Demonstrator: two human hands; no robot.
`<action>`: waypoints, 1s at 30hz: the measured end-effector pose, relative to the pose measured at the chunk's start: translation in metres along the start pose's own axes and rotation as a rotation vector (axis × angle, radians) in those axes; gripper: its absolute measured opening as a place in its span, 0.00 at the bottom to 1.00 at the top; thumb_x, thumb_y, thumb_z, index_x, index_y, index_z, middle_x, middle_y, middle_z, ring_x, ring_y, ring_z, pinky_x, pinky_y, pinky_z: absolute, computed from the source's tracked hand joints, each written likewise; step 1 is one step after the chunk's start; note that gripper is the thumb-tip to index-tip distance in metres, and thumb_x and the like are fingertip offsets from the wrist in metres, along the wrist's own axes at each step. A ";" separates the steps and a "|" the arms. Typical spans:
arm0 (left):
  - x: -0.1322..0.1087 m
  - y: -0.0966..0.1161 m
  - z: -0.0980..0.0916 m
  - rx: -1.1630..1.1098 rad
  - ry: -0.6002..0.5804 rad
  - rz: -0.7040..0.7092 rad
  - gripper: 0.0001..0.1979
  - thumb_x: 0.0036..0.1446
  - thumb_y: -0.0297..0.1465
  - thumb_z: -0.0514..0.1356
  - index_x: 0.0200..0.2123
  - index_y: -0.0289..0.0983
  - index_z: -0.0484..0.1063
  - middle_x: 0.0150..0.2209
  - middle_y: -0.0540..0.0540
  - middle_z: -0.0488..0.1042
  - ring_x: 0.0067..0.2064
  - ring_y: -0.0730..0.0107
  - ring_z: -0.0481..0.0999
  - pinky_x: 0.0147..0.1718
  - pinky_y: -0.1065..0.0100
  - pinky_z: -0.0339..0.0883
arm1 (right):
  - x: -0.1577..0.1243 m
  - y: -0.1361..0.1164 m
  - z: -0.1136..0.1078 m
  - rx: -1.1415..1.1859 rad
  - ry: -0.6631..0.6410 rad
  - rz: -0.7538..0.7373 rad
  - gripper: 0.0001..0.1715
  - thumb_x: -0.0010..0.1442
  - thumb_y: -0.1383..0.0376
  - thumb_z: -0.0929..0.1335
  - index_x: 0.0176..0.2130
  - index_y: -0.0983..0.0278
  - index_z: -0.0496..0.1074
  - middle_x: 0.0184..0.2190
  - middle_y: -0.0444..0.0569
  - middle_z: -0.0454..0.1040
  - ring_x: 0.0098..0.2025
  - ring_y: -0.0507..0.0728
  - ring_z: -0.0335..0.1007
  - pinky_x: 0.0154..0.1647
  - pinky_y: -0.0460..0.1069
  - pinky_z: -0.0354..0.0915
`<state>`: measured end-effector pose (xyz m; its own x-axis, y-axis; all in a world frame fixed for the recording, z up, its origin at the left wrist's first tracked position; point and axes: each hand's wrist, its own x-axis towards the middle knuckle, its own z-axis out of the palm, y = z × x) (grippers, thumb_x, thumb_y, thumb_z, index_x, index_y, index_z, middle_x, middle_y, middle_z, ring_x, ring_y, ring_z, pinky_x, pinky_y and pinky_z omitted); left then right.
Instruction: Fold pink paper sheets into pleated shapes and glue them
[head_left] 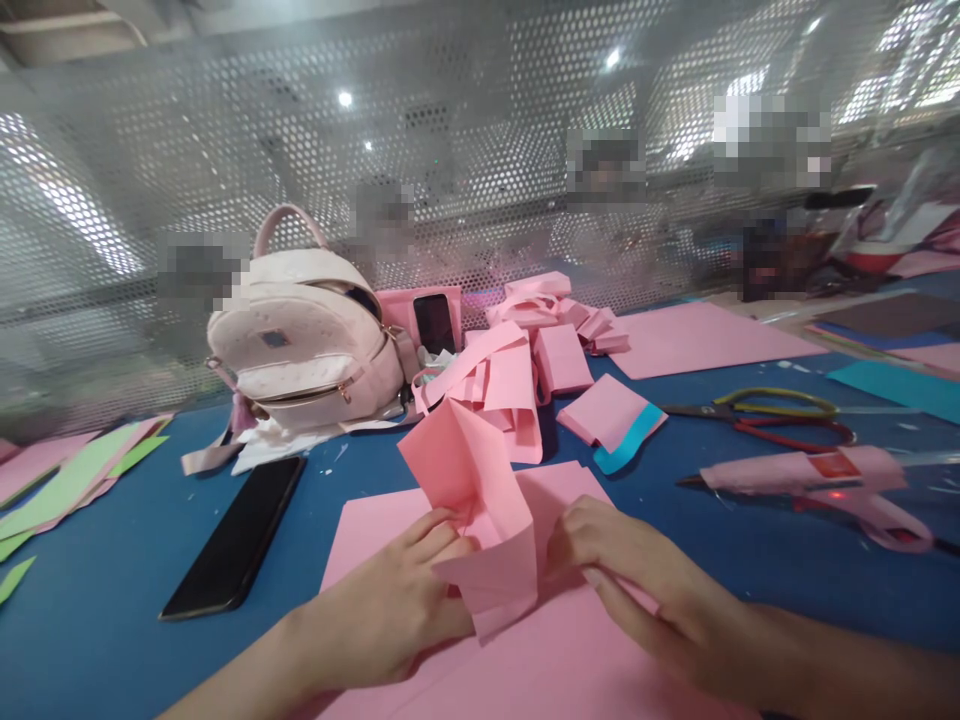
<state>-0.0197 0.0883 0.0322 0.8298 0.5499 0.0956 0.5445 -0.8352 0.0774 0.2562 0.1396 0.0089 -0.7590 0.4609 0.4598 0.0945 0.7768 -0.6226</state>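
Observation:
A folded pink paper bag (506, 560) stands open-topped in front of me, one corner tilted up. My left hand (420, 590) is closed on its left side, some fingers tucked behind or inside the paper where I cannot see them. At the bag's right, my right hand (637, 580) is curled with its fingertips at the lower edge. Pink paper shows between its thumb and fingers; whether that belongs to the bag or the sheet beneath, I cannot tell. Under both hands lie large pink paper sheets (375, 530).
On the blue table are a black phone (234, 540), a pale pink backpack (300, 330), several finished pink paper bags (517, 390), scissors (780, 415) and a pink glue gun (817, 480) with a red light. Green paper (75, 480) lies left. A perforated metal screen (450, 150) rises behind.

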 end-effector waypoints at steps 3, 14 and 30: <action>-0.001 0.002 0.000 0.020 0.038 0.018 0.10 0.60 0.24 0.54 0.34 0.42 0.75 0.45 0.44 0.77 0.52 0.55 0.71 0.57 0.51 0.63 | -0.001 0.002 0.000 0.030 -0.021 0.008 0.16 0.65 0.75 0.57 0.45 0.61 0.68 0.39 0.51 0.72 0.41 0.58 0.67 0.44 0.54 0.67; -0.009 0.012 0.001 0.109 0.064 -0.018 0.11 0.62 0.22 0.54 0.34 0.42 0.74 0.43 0.46 0.78 0.63 0.56 0.64 0.64 0.51 0.58 | -0.005 0.001 0.000 0.031 -0.016 0.022 0.17 0.65 0.75 0.57 0.46 0.61 0.68 0.39 0.50 0.71 0.41 0.57 0.65 0.44 0.54 0.65; -0.020 0.019 0.007 0.108 0.096 -0.054 0.12 0.69 0.25 0.50 0.41 0.41 0.73 0.35 0.49 0.77 0.47 0.61 0.74 0.66 0.51 0.52 | -0.004 0.001 0.000 0.043 -0.014 0.030 0.16 0.65 0.76 0.57 0.45 0.60 0.65 0.38 0.49 0.70 0.40 0.57 0.64 0.42 0.52 0.65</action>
<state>-0.0252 0.0616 0.0253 0.7863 0.5882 0.1889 0.6022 -0.7981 -0.0214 0.2596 0.1386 0.0063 -0.7653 0.4774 0.4317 0.0896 0.7431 -0.6631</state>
